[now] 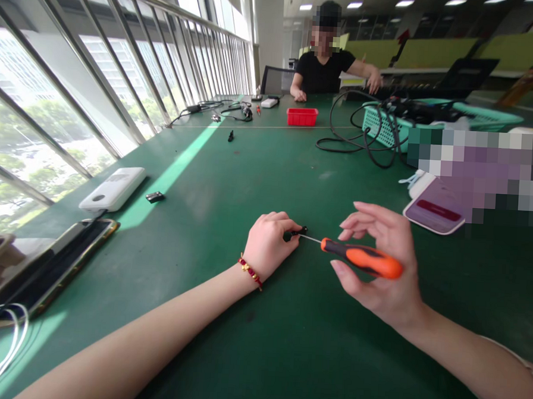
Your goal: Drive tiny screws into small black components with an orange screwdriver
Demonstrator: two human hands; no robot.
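My left hand (271, 241) is closed, pinching a small black part (301, 231) against the green table top (224, 316). Fingers hide most of that part, so its kind cannot be made out. A screwdriver (364, 258) with an orange and black handle lies nearly level, its thin shaft pointing left and its tip at the black part. The handle's end rests against the palm of my right hand (387, 277), whose thumb and fingers are spread loosely around the handle. Left of my hands lies another small black piece (154, 197).
On the left are a white device (114, 189) and a phone (78, 255). At right, a phone (433, 205) lies near a teal basket (386, 127) with black cables (341, 145). A red bin (302, 117) stands ahead, before a seated person (324, 71).
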